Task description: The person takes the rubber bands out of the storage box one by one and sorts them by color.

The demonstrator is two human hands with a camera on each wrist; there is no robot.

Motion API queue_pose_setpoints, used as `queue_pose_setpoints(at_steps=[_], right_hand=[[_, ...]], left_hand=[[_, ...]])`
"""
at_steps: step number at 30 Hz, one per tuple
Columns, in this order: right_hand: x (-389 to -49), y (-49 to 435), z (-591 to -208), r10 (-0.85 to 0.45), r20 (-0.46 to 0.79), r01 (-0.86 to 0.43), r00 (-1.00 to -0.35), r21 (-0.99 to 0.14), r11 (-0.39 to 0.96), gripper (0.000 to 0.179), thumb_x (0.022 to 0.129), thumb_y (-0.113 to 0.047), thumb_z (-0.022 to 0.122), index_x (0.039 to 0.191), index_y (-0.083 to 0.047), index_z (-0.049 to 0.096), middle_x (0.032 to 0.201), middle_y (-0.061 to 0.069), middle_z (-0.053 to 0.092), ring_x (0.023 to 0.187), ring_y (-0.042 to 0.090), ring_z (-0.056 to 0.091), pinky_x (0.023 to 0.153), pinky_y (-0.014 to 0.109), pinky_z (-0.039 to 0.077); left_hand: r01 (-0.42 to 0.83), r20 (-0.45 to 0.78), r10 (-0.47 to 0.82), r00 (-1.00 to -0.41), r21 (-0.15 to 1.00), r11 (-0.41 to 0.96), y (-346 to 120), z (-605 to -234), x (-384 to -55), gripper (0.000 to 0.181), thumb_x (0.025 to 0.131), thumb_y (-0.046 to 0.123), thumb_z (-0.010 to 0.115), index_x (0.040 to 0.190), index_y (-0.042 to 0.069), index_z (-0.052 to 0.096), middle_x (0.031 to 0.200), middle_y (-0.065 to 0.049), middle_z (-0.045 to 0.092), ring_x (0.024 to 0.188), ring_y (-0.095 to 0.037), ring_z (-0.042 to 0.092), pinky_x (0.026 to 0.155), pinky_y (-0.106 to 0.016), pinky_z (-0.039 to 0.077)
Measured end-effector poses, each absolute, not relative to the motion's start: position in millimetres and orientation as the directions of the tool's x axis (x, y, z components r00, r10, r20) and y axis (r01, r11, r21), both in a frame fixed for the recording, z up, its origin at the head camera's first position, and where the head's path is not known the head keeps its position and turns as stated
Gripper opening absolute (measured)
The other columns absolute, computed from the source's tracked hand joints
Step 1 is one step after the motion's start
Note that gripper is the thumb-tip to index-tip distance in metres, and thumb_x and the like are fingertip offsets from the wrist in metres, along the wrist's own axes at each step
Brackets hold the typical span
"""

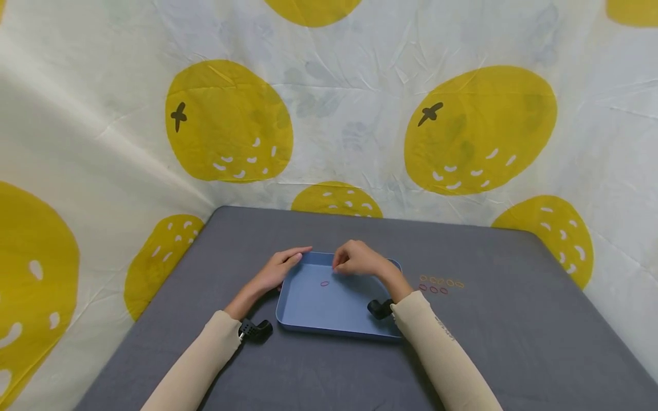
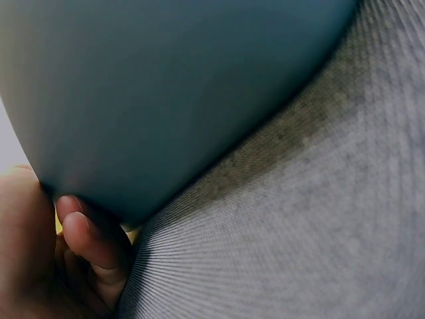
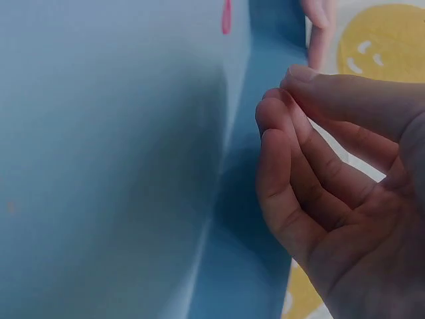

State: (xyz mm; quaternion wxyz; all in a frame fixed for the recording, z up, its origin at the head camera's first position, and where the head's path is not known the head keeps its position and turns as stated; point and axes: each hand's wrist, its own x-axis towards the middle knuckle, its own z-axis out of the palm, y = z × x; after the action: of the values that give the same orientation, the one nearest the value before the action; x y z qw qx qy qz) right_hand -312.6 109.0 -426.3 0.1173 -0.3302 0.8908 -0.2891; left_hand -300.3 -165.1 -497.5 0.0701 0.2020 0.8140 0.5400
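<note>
A shallow blue tray [image 1: 329, 311] lies on the grey table. My left hand [image 1: 277, 269] grips its far left corner, thumb at the rim. In the left wrist view, curled fingers [image 2: 89, 242] show at the tray's outer side. One thin red loop [image 1: 324, 283], like a small rubber band, lies on the tray floor. To the right of that loop, over the far part of the tray, is my right hand [image 1: 360, 258]. Its fingers [image 3: 275, 166] are bent, with the tips gathered against the thumb. Nothing can be made out between them.
On the table right of the tray, a row of several yellow-orange loops [image 1: 433, 280] lies behind a row of red loops [image 1: 434, 290]. A white cloth [image 1: 349, 114] with yellow fruit prints hangs behind the table and along its sides.
</note>
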Motion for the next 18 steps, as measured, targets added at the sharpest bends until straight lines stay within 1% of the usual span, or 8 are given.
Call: queue_pose_setpoints(at_steps=[3, 7, 12, 18], right_hand=[[-312, 103, -429, -0.654, -0.020, -0.521, -0.756, -0.586, 0.621, 0.006, 0.092, -0.009, 0.074, 0.088, -0.009, 0.080, 0.075, 0.000, 0.072, 0.063, 0.008, 0.059, 0.060, 0.023, 0.052], [-310, 95, -431, -0.655, -0.020, -0.526, -0.755, -0.579, 0.623, 0.006, 0.092, -0.010, 0.076, 0.087, -0.009, 0.080, 0.074, 0.000, 0.071, 0.062, 0.008, 0.059, 0.059, 0.022, 0.052], [-307, 86, -434, -0.663, -0.036, -0.535, -0.748, -0.558, 0.634, 0.004, 0.091, -0.010, 0.079, 0.089, -0.008, 0.081, 0.078, 0.000, 0.074, 0.063, 0.007, 0.059, 0.060, 0.020, 0.051], [-306, 82, -438, -0.674, -0.048, -0.548, -0.738, -0.541, 0.638, 0.004, 0.089, -0.011, 0.081, 0.091, -0.007, 0.082, 0.081, -0.001, 0.076, 0.065, 0.006, 0.060, 0.062, 0.020, 0.052]], left_hand=[[0.257, 0.109, 0.402, -0.909, 0.907, 0.335, -165, -497, -301, 0.043, 0.112, 0.037, 0.044, 0.150, 0.023, 0.057, 0.147, -0.016, 0.057, 0.037, -0.017, 0.041, 0.037, -0.033, 0.042], [0.260, 0.113, 0.401, -0.909, 0.905, 0.336, -165, -497, -301, 0.042, 0.112, 0.037, 0.044, 0.150, 0.022, 0.057, 0.149, -0.016, 0.056, 0.036, -0.016, 0.040, 0.036, -0.034, 0.042], [0.270, 0.117, 0.411, -0.904, 0.902, 0.337, -165, -499, -303, 0.043, 0.113, 0.035, 0.043, 0.151, 0.021, 0.056, 0.151, -0.017, 0.055, 0.034, -0.016, 0.039, 0.036, -0.037, 0.042], [0.285, 0.125, 0.413, -0.902, 0.892, 0.352, -165, -498, -303, 0.043, 0.113, 0.035, 0.043, 0.151, 0.021, 0.056, 0.152, -0.016, 0.054, 0.035, -0.016, 0.038, 0.036, -0.037, 0.043]])
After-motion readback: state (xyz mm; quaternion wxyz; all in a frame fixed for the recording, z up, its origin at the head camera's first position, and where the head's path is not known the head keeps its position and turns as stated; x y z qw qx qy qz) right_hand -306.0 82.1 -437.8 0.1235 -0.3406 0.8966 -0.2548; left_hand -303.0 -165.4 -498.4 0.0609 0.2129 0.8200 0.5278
